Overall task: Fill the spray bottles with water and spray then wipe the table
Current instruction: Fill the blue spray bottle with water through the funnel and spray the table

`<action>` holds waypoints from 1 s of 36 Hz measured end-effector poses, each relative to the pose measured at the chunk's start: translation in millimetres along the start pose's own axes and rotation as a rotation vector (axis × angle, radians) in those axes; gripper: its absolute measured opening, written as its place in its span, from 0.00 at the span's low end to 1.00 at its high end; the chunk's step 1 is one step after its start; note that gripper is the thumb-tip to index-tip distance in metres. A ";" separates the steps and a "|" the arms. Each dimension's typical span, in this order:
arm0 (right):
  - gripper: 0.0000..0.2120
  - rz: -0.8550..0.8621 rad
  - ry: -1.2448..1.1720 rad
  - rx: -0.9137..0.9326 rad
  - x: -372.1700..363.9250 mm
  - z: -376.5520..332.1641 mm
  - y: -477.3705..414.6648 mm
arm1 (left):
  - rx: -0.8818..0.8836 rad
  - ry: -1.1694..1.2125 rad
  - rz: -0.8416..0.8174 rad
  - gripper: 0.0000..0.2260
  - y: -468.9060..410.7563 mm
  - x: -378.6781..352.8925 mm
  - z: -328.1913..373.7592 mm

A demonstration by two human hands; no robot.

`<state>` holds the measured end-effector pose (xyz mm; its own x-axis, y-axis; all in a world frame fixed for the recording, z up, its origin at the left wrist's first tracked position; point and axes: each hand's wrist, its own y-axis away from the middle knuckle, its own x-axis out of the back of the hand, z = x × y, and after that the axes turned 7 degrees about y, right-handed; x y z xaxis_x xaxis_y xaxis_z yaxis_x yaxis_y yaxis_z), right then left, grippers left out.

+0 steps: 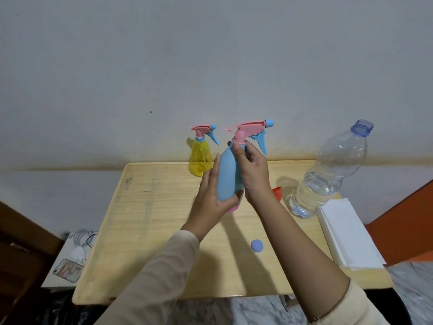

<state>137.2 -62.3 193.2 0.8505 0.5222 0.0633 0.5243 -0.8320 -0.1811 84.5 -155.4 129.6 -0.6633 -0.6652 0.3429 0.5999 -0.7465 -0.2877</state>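
Both hands are holding the blue spray bottle (226,174) up above the wooden table (150,219), roughly over its middle & tilted slightly. The left hand (210,195) is wrapping around the lower body w/ fingers clamped on it, thumb near the pink base. The right hand (254,172) is gripping the neck just under the pink trigger head (248,131), fingers closed on the collar. A yellow spray bottle (201,158) is standing upright at the far edge of the table, just behind the left hand. To the right, an uncapped water bottle (328,174), partly full, is standing near a stack of white cloths (349,233). An orange funnel (277,193) is peeking out behind the right wrist. A small blue cap (257,245) is lying on the table btwn the forearms.
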 end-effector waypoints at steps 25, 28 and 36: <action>0.15 -0.307 -0.036 -0.046 35.7 -7.4 -1.5 | 0.030 0.092 -0.041 0.44 17.7 0.5 24.5; 0.13 -0.224 0.152 0.080 30.7 -6.6 6.8 | 0.057 0.053 0.049 0.44 30.8 -9.5 24.6; 0.11 -0.210 0.369 0.130 42.2 -4.0 17.3 | 0.057 -0.137 0.258 0.44 64.5 -29.4 34.3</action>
<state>182.4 -55.4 196.7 0.6966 0.5555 0.4540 0.6975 -0.6725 -0.2474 158.0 -183.5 131.7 -0.4213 -0.8220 0.3831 0.7676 -0.5482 -0.3320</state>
